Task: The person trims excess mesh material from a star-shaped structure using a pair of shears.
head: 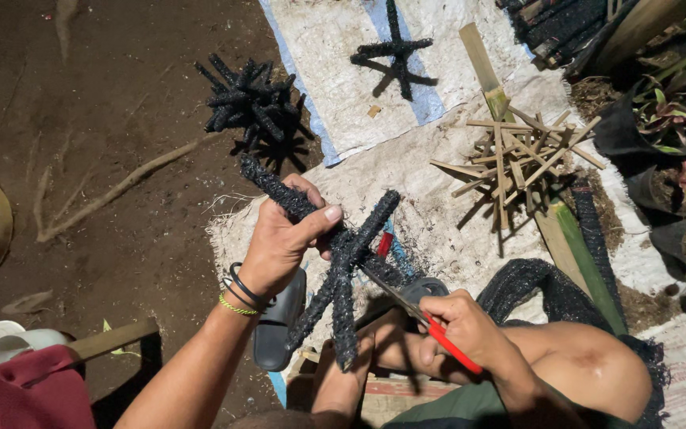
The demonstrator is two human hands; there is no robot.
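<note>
Here, rough black netted cross [343, 262] in left hand [279, 242], red-handled cutters [430, 322] in right hand [462, 326].

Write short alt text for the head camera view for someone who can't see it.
The left hand grips a black mesh-wrapped stick cross while the right hand puts red-handled scissors to it. A finished pile and bare bamboo sticks lie beyond.
</note>
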